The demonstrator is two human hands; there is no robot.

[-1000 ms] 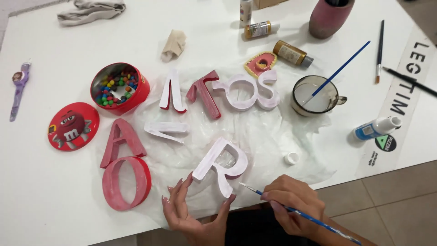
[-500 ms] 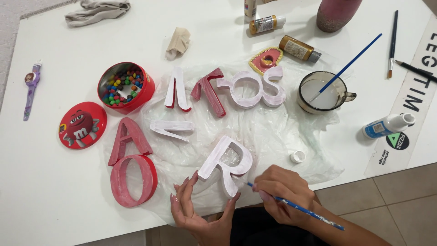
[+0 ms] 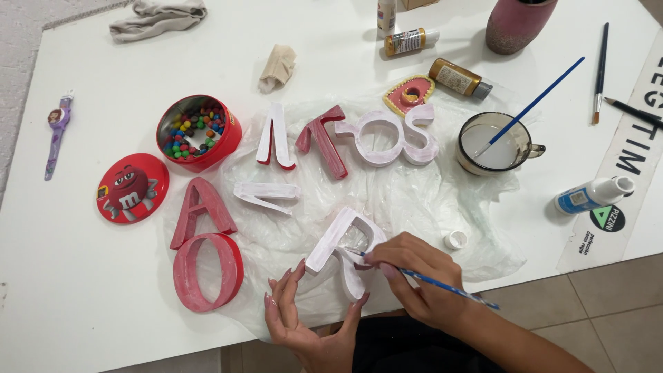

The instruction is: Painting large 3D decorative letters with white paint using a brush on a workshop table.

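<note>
A white-painted block letter R (image 3: 343,250) lies on a clear plastic sheet (image 3: 428,200) near the table's front edge. My left hand (image 3: 304,324) steadies it from below, fingers spread against its lower legs. My right hand (image 3: 423,280) grips a thin blue-handled paintbrush (image 3: 442,285), its tip touching the inner hollow of the R. Other letters sit farther back: a red A (image 3: 200,209), a red O (image 3: 206,271) and a row of pink-white letters (image 3: 359,135).
A glass mug of white paint (image 3: 494,141) with a blue brush stands at right. A red tin of coloured candies (image 3: 197,131) and its lid (image 3: 131,186) sit at left. Paint bottles (image 3: 456,77), a glue bottle (image 3: 592,195), brushes (image 3: 599,72), rags (image 3: 277,65) and a purple watch (image 3: 56,131) lie around.
My right hand has moved forward and left, bringing the brush tip onto the R. My left hand has closed in against the letter's lower part.
</note>
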